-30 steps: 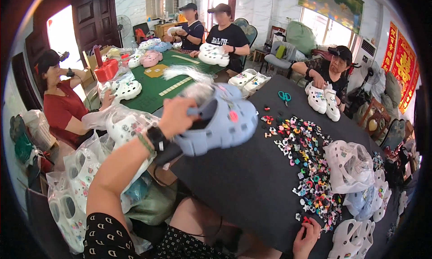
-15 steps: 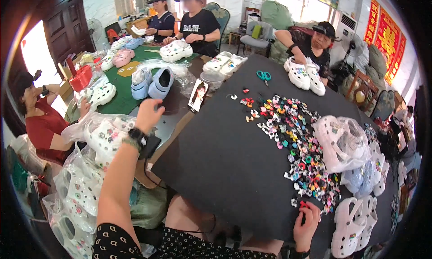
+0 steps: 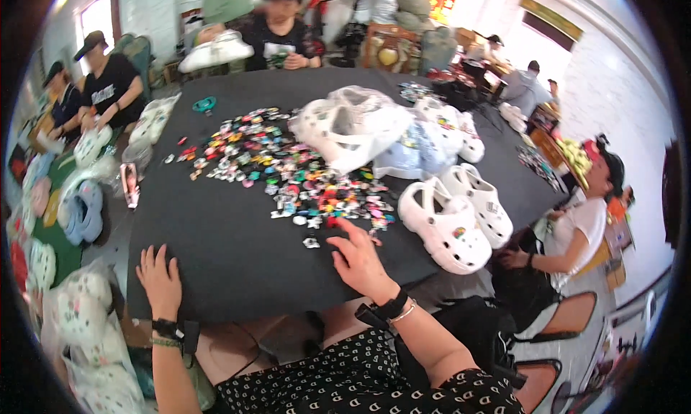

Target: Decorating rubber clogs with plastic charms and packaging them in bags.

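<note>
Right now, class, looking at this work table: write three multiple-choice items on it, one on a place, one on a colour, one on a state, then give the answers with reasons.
1. Where does the left hand rest?
A. on the near edge of the black table
B. on a clog
C. in a bag

2. What colour is the pair of clogs nearest the right hand?
A. red
B. white
C. black

3. How is the right hand?
A. clenched round a clog
B. raised off the table
C. fingers spread at the edge of the small charms

Answers: A, its palm lies flat on the cloth edge; B, both shoes are white; C, the fingertips reach the near charms.
</note>
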### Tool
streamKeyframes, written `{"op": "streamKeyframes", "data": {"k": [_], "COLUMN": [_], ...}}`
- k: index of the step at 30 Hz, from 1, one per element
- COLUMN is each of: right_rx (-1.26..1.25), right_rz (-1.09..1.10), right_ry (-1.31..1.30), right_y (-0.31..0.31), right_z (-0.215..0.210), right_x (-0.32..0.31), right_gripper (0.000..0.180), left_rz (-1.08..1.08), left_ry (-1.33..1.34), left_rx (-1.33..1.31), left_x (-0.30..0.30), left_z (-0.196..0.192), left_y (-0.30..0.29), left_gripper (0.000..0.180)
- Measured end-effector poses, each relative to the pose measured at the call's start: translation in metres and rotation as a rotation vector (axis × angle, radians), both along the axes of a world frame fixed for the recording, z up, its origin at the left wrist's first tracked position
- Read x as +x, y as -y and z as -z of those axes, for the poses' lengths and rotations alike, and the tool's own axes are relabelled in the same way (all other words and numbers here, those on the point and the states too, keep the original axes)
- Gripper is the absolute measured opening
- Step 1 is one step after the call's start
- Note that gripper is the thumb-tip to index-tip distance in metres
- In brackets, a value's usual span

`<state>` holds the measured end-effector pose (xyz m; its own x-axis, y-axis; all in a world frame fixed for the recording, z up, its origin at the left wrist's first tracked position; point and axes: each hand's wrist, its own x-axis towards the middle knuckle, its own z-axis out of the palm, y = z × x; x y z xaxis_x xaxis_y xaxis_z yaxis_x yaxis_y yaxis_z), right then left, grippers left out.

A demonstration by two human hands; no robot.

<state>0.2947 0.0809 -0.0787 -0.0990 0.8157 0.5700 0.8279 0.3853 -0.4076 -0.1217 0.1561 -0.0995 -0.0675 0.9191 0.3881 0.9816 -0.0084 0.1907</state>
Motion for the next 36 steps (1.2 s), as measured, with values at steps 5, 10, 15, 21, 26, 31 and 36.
{"op": "streamKeyframes", "data": {"k": [5, 10, 15, 21, 26, 31, 36], "right_rx": [0.194, 0.050, -0.712, -0.764, -0.777, -0.804, -0.676], "right_rz": [0.131, 0.617, 0.772, 0.691, 0.622, 0.574, 0.632], "right_ry": [0.024, 0.274, 0.238, 0.476, 0.507, 0.808, 0.610], "right_y": [0.024, 0.010, 0.024, 0.016, -0.005, -0.010, 0.004], "right_z": [-0.060, -0.127, -0.133, -0.133, -0.115, -0.105, -0.120], "right_x": [0.062, 0.173, 0.265, 0.229, 0.282, 0.312, 0.229], "right_gripper": [0.027, 0.035, 0.074, 0.055, 0.044, 0.031, 0.018], "left_rz": [-0.001, 0.017, 0.142, 0.027, 0.020, 0.034, -0.021], "left_ry": [0.012, 0.005, 0.080, 0.110, 0.114, 0.131, 0.089], "left_rx": [-0.052, 0.074, 0.158, 0.116, 0.152, 0.121, 0.082], "left_x": [0.007, -0.005, 0.023, 0.005, 0.002, 0.007, -0.005], "left_z": [0.005, -0.002, -0.013, -0.009, -0.002, 0.000, 0.002], "left_y": [0.001, 0.008, 0.003, 0.007, 0.007, 0.010, 0.018], "left_gripper": [0.039, 0.036, 0.032, 0.036, 0.036, 0.036, 0.036]}}
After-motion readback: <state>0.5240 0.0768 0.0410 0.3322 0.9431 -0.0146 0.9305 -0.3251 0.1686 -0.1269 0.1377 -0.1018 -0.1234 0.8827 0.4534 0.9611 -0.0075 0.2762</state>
